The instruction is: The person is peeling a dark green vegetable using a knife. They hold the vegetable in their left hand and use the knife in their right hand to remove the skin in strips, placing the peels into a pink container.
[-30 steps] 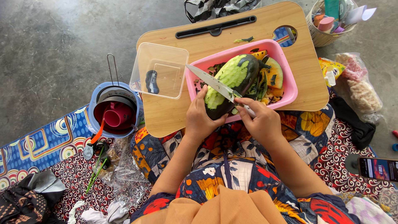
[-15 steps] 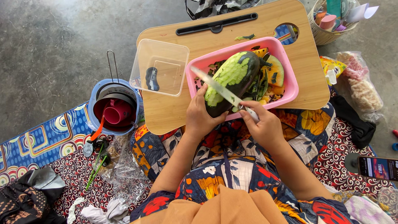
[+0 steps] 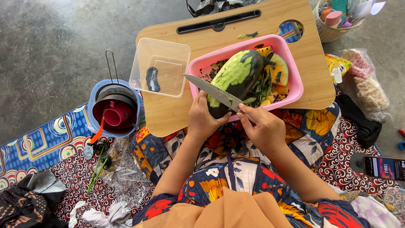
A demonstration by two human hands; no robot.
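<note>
A long dark-green melon [image 3: 236,76], partly peeled to pale green, lies across a pink tray [image 3: 295,86] on a low wooden table [image 3: 168,114]. My left hand [image 3: 202,120] grips the melon's near end at the tray's front edge. My right hand [image 3: 261,126] holds a knife [image 3: 213,90] by its handle. The blade points left and away, lying over the melon's near end. Cut melon pieces with orange flesh [image 3: 278,71] and strips of peel lie in the tray beside the melon.
A clear plastic box [image 3: 160,67] with a small dark object inside stands left of the tray. On the floor at left is a blue pot [image 3: 112,112] holding a red cup. Snack bags [image 3: 363,84], a basket [image 3: 333,21] and a phone [image 3: 384,166] lie at right.
The knife blade slid left and lower across the melon's near end. My right hand shifted slightly left with it. My left hand kept its grip.
</note>
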